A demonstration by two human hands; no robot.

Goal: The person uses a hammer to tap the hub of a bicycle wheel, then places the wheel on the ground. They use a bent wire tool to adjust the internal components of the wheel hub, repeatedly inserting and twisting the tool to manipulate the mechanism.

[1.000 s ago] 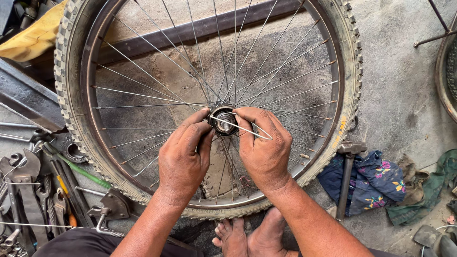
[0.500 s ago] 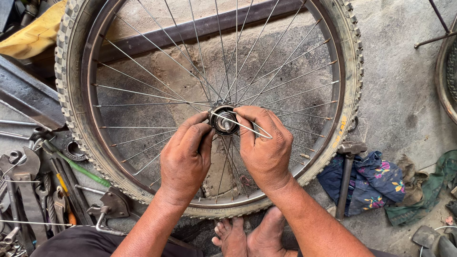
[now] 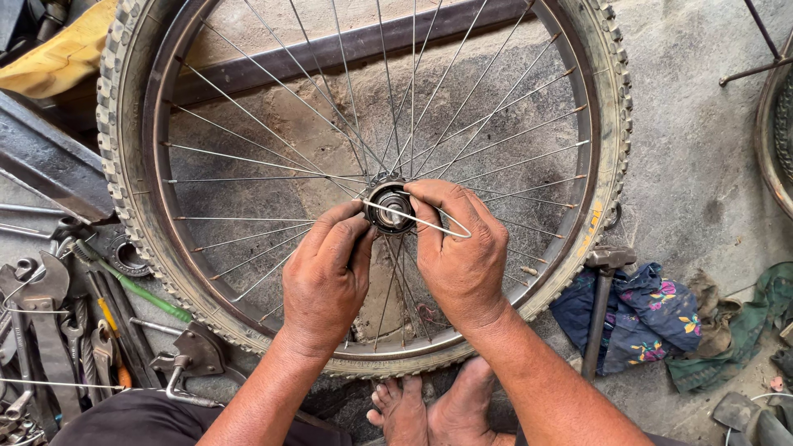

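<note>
Silver spokes (image 3: pixel 248 173), blue floral cloth (image 3: pixel 644 318), green rag (image 3: pixel 743 330), yellow cloth (image 3: pixel 58 54)

Bicycle repair workshop, spoked wheel (image 3: pixel 248 124), scattered wrenches (image 3: pixel 45 330), hammer (image 3: pixel 601 306)

We count one spoked bicycle wheel (image 3: pixel 607 124), one hammer (image 3: pixel 601 306), two hands, two bare feet (image 3: pixel 438 409).

Knobbly matt rubber tyre (image 3: pixel 116 165), thin shiny metal spokes (image 3: pixel 273 132), greasy dull steel hub (image 3: pixel 388 211), rough concrete floor (image 3: pixel 694 165).
</note>
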